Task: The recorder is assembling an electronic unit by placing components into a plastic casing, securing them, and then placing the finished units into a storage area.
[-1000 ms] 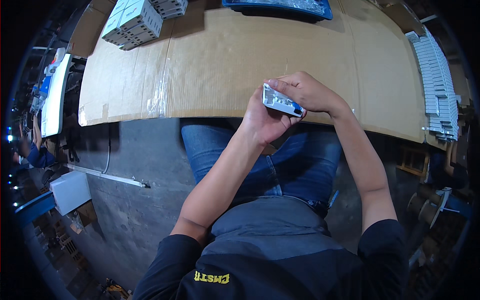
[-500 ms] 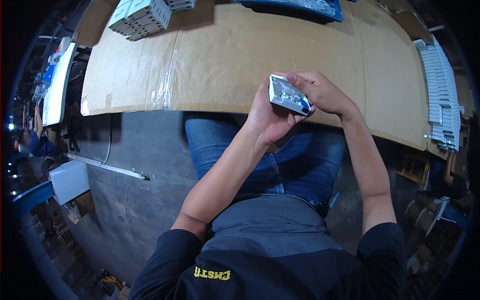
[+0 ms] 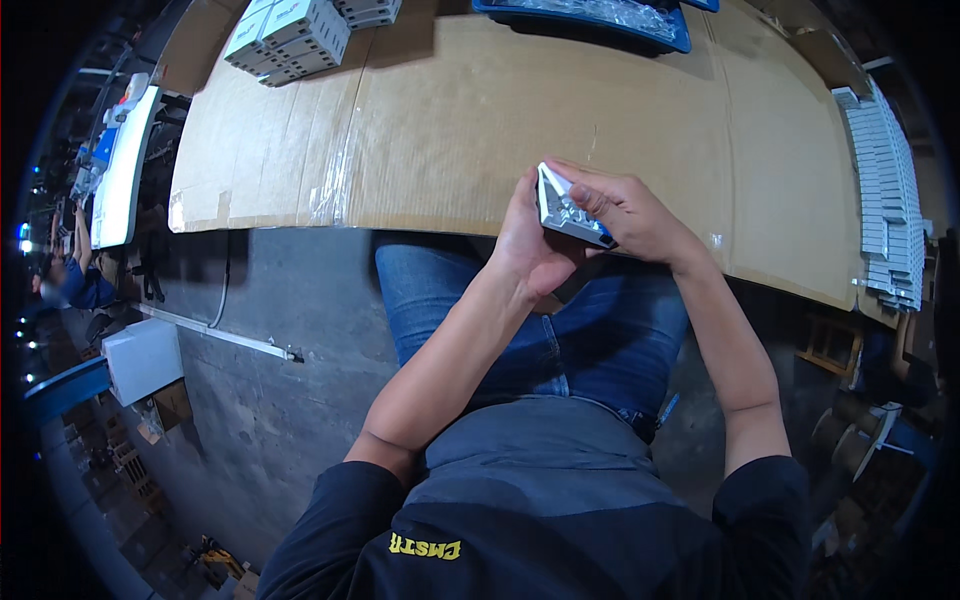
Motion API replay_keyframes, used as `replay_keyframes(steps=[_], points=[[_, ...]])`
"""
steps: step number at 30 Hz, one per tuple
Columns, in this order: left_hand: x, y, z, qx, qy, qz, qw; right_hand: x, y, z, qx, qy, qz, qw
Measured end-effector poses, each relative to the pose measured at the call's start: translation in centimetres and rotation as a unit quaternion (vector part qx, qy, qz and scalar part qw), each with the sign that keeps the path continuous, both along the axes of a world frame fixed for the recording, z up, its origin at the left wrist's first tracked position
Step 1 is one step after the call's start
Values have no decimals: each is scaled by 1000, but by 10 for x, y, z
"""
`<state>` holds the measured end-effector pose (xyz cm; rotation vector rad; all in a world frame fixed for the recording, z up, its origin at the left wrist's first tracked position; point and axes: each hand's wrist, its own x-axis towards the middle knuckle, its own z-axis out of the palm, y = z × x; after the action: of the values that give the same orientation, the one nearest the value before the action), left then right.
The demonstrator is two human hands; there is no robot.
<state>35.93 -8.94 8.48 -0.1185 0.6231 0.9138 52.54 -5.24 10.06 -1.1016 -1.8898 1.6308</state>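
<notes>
Just over the near edge of the cardboard-covered table, I hold a small white box [image 3: 560,216] tilted between both hands. Its upper face looks grey and shiny, with bright reflections, and a white strip stands along its far left edge. My left hand [image 3: 527,236] is wrapped around the box from the left and below. From the right, my right hand [image 3: 640,217] grips it, fingers at the far edge and thumb over the top face. The fingers hide part of the box's right side and underside.
Stacked white boxes [image 3: 290,38] stand at the table's far left. A blue tray [image 3: 590,32] of clear plastic pieces lies at the far edge. Rows of thin white boxes [image 3: 885,195] line the right side. Another person [image 3: 80,280] is at a white table [image 3: 122,170] on the left.
My right hand has moved slightly left and closed further over the box's top face, covering its right end. A white strip now shows at the box's far left edge.
</notes>
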Motion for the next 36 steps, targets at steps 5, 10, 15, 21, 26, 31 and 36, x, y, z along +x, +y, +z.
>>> replay_keyframes(steps=[5,10,15,21,26,31,36], points=[[1,-7,-16,-5,-3,1,1000,-1,-1,-14,49,-38,41,997],[3,-7,-2,4,39,-1,999,0,-5,-9,80,-43,44,995],[1,-1,33,12,63,-5,998,1,-11,11,216,-28,8,976],[-4,4,33,96,100,-53,989,5,-15,25,242,-5,-45,969],[3,-2,32,117,129,-27,984,7,-20,21,261,6,-59,964],[0,-4,31,172,142,-33,974,5,-22,28,291,20,-63,954],[-15,-3,28,219,168,-79,958,8,-20,34,296,39,-46,953]])
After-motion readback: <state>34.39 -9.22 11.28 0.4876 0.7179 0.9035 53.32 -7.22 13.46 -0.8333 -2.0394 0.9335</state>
